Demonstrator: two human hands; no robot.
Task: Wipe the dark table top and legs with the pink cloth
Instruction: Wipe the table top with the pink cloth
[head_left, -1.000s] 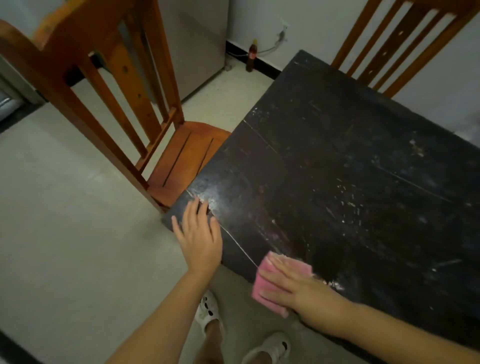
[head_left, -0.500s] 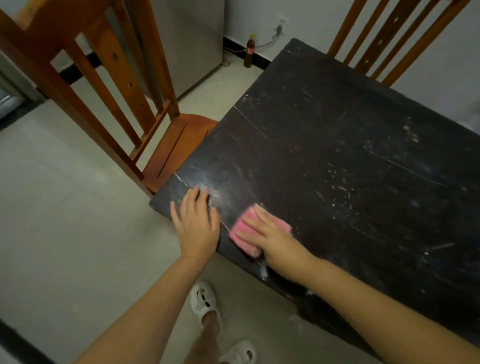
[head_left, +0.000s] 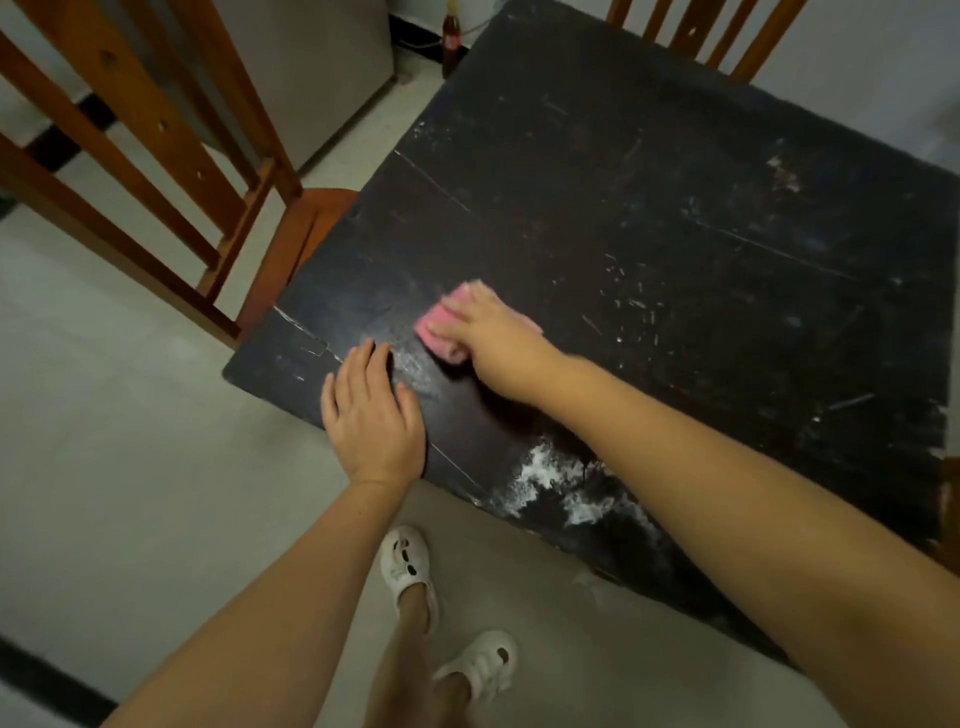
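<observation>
Pink cloth folded small on the dark counter near its front left corner, pinned flat under the right hand — fingers stretched over it, pressing rather than gripping. Left hand spread flat and holding nothing, braced on the counter edge just beside and nearer the body. White smear lying back toward the front edge, right of both hands under the right forearm — probably the next stretch, legs not yet wiped.

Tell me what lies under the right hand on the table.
The pink cloth lies folded under the right hand, pressed on the dark table top. Its left edge shows; the hand covers the rest and the surface beneath.
</observation>
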